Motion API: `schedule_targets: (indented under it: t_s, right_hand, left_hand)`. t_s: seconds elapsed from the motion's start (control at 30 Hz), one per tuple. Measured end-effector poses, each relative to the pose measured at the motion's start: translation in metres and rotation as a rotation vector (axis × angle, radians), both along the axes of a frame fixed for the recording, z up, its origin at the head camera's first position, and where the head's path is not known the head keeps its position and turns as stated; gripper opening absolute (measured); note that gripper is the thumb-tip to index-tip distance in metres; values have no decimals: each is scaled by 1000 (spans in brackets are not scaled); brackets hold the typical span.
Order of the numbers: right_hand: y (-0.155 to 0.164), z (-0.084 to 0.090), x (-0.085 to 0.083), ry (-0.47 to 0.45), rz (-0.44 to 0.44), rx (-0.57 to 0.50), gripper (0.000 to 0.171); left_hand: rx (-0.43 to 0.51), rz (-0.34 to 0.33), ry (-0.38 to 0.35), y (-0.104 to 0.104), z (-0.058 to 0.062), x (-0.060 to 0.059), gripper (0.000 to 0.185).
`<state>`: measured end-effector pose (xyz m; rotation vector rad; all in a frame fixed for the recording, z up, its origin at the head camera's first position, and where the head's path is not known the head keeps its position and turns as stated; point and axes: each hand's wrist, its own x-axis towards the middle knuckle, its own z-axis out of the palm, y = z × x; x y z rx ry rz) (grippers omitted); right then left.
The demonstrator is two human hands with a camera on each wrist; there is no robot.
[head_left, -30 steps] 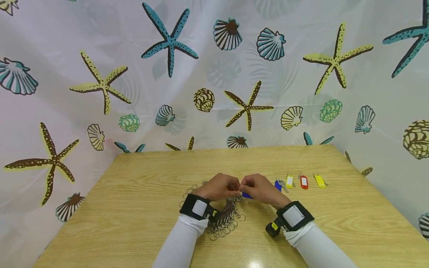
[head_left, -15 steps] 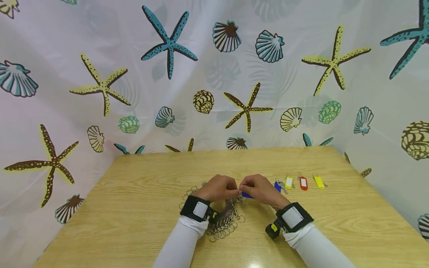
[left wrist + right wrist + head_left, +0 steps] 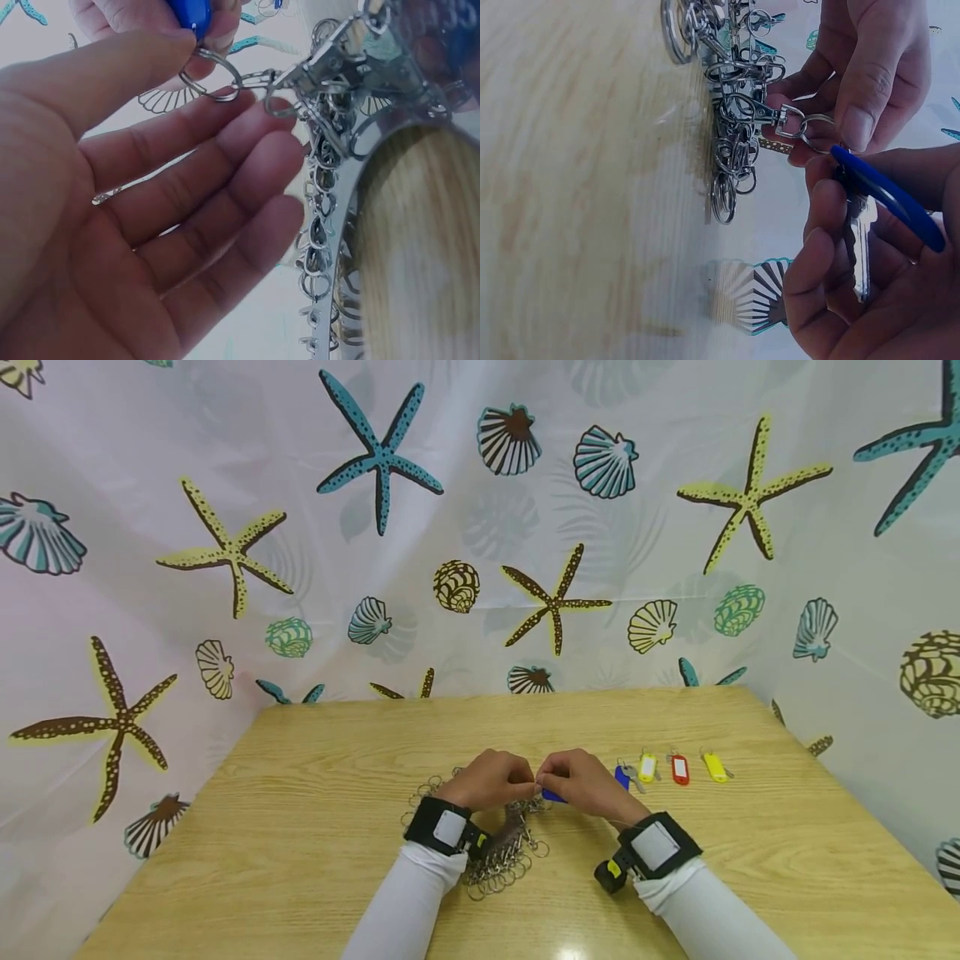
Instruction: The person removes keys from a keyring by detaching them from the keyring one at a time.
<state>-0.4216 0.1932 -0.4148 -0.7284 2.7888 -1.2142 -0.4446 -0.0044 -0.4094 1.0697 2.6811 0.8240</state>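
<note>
My left hand [image 3: 487, 779] pinches a metal split ring [image 3: 807, 133] between thumb and forefinger, while its other fingers lie loosely bent in the left wrist view. That ring hangs from a swivel clasp [image 3: 784, 118] at the edge of a bunch of clasps and rings [image 3: 498, 868] set around a dark band. Fingertip to fingertip with it, my right hand [image 3: 585, 783] holds a blue key tag [image 3: 892, 196] by its narrow end. A silver key [image 3: 860, 251] hangs beside the tag, over the right palm. The fingers partly hide where tag and split ring meet.
To the right on the wooden table [image 3: 337, 760] lie another blue key tag [image 3: 622, 776] with keys, a yellow tag [image 3: 647, 767], a red tag [image 3: 680, 768] and a second yellow tag [image 3: 715, 767]. A patterned curtain [image 3: 450, 643] stands behind the table.
Both hands stay in nearly the same place at the split ring. Only slight shifts of the fingers and the head view show.
</note>
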Motion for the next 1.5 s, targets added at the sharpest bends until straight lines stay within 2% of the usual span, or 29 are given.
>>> schedule_targets:
  t_s: [0.83, 1.3, 1.5]
  right_hand:
    - [1, -1, 1, -11, 16, -17, 14]
    - [1, -1, 1, -8, 15, -10, 13]
    - [1, 0, 1, 1, 25, -3, 14]
  left_hand:
    - [42, -3, -10, 2, -1, -1, 8]
    - [38, -15, 34, 2, 0, -1, 10]
    - [36, -18, 32, 3, 1, 0, 10]
